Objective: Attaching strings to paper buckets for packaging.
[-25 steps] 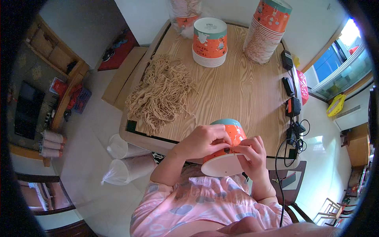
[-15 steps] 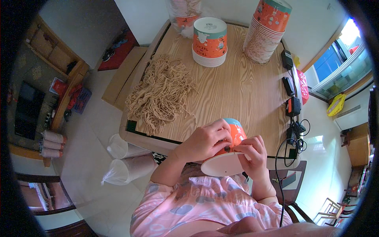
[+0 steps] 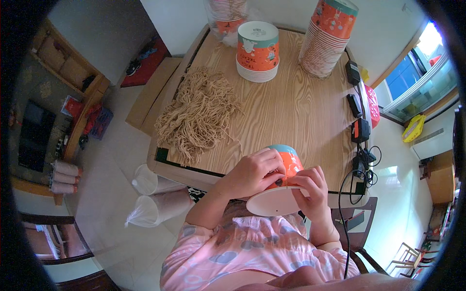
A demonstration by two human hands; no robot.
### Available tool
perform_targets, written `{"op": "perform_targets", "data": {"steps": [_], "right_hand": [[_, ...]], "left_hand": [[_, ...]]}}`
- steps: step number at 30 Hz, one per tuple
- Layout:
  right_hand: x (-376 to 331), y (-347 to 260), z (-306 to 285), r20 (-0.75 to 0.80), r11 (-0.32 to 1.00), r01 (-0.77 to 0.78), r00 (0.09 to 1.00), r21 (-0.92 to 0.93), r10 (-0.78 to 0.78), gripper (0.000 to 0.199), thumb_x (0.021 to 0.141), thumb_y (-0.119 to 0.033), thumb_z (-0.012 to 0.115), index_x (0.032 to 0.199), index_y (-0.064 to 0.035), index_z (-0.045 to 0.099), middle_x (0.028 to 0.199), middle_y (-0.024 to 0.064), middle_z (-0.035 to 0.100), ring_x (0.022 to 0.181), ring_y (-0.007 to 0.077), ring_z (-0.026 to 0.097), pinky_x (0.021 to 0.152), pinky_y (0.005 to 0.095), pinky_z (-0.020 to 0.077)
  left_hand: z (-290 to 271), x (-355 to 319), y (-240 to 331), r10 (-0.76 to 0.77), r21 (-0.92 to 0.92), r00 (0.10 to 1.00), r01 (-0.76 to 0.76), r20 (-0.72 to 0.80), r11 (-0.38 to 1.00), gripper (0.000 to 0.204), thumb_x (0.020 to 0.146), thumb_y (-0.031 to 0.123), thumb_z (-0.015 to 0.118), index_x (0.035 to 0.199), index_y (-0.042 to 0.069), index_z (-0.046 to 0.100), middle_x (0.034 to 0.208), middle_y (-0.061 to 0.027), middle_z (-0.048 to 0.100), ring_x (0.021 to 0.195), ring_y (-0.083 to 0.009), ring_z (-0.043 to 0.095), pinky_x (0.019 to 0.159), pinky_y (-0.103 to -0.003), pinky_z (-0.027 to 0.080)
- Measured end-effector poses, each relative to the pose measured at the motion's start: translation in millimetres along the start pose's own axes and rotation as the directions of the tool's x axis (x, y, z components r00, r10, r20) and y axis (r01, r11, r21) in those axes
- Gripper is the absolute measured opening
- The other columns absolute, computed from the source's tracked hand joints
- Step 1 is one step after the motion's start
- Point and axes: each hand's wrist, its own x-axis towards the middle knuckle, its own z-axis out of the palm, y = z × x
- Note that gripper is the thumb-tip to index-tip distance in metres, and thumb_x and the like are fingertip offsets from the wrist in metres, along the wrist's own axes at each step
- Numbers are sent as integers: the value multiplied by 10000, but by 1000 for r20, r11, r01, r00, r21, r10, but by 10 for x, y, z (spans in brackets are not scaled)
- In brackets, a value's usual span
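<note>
An orange paper bucket (image 3: 291, 163) with a teal band at its base is tilted at the table's near edge, its white inside facing me. A small dark hole shows in the white near the rim. My left hand (image 3: 257, 169) is closed against the bucket's side, fingertips pinched close to the rim. My right hand (image 3: 309, 186) grips the rim from the other side, thumb at the white inside and fingers outside. Both sets of fingertips nearly meet; any cord between them is too small to make out. A heap of tan cord (image 3: 199, 114) lies to the left on the table.
Upside-down bucket stacks stand at the back: a short one (image 3: 258, 53), a tall one (image 3: 327, 41) at right, and a plastic-wrapped one (image 3: 227, 17). Black adapters and cables (image 3: 360, 131) line the right edge. Bagged white stacks (image 3: 162, 208) lie on the floor at left.
The bucket has tipped very slightly, and my left fingers have shifted a little along its side near the rim. My right hand stays almost in place.
</note>
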Motion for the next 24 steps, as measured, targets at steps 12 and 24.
{"op": "perform_targets", "data": {"steps": [12,24], "right_hand": [[-2,49,-11,21,999,32,999,-11,-32,223,630,0,632,842,-64,654,825,71,562,760,249,527,668,352,434],[-4,25,17,-18,1000,19,1000,-17,-19,211,636,5,645,840,-53,648,825,78,564,773,257,534,686,359,441]], "left_hand": [[5,15,34,3,55,1000,-2,-27,998,147,743,56,690,825,36,569,859,-101,585,848,-288,593,751,-380,484],[27,8,34,6,-8,998,-7,-65,1000,141,764,56,680,826,30,556,800,-101,575,803,-295,573,711,-392,464]]}}
